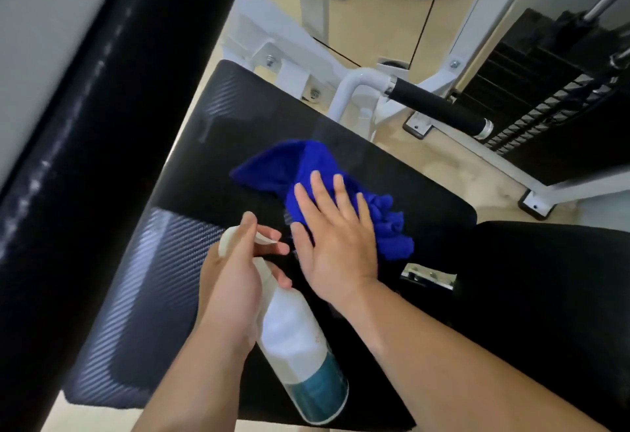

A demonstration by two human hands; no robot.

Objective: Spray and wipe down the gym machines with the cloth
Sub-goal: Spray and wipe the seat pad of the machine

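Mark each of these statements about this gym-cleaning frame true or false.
1. The right hand presses flat on the crumpled blue cloth. True.
2. The left hand is empty. False: it grips the white plastic spray bottle.
3. The cloth lies on the black padded seat. True.
4. The bottle is full to the top. False: teal liquid shows only near its base.
5. The black foam handle is being wiped. False: nothing touches it.
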